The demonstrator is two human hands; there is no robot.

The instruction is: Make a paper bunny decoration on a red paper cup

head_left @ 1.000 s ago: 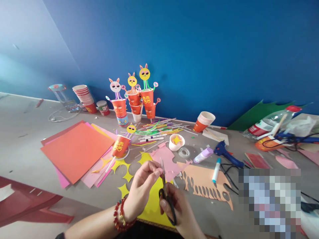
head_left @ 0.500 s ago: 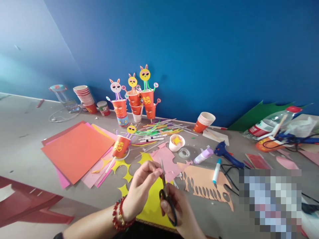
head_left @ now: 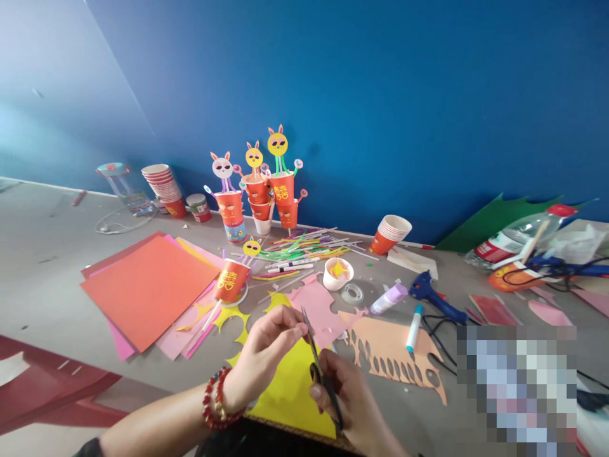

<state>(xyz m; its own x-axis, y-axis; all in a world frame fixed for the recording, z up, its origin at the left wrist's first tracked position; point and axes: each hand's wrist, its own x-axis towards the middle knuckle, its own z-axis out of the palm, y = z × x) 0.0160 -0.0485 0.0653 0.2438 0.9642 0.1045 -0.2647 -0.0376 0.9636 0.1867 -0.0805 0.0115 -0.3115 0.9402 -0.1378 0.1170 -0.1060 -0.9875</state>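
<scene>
My right hand [head_left: 345, 387] grips a pair of scissors [head_left: 323, 374] by the dark handles, with the blades pointing up and away. Close to the blades, my left hand [head_left: 271, 346] pinches thumb and forefinger together. A pinkish bit shows at those fingertips, too small to tell whether it is paper or a nail. Red bead bracelets [head_left: 216, 400] circle the left wrist. Below both hands lies a yellow paper sheet [head_left: 295, 387] with curved cutouts along its far side. Pink paper [head_left: 316, 308] with scalloped edges rests just beyond the scissors.
Decorated red cups [head_left: 283, 187] with rabbit-faced figures stand by the blue wall. Paper sheets [head_left: 152, 285] are piled at left. A white cup of scraps [head_left: 337, 274], tape roll [head_left: 352, 293], glue stick [head_left: 389, 298], marker [head_left: 413, 330] and blue glue gun [head_left: 435, 295] lie ahead and right.
My left hand and wrist have shifted slightly left. The scissors have tilted a little further left at their tips, and the right hand has moved slightly right.
</scene>
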